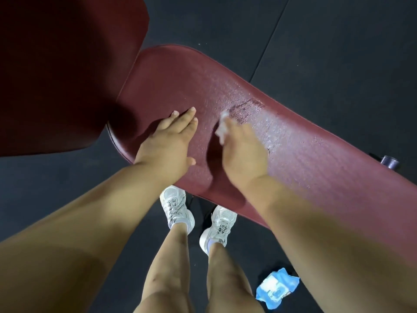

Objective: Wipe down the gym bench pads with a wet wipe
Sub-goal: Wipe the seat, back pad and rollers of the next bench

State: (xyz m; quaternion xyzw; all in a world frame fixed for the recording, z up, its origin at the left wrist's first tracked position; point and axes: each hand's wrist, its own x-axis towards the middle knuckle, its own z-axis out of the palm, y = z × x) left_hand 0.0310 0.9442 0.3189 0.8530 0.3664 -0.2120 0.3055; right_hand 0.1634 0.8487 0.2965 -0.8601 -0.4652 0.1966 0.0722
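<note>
While bracing the flat, open left hand [171, 141] on the maroon seat pad [316, 168], sweep the wet wipe [222, 125], gripped in the right hand [243, 154] mid-pad, in overlapping strokes toward the dry end.

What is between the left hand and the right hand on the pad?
In the head view, only bare pad, partly in shadow, lies between left hand and right hand, which holds the wipe.

Arms and legs are bare. Beside the near edge of the maroon bench pad [316, 159], the feet wear white-and-silver mesh trainers [176, 207] with grey laces over short pale-lilac socks [209, 243].
</note>
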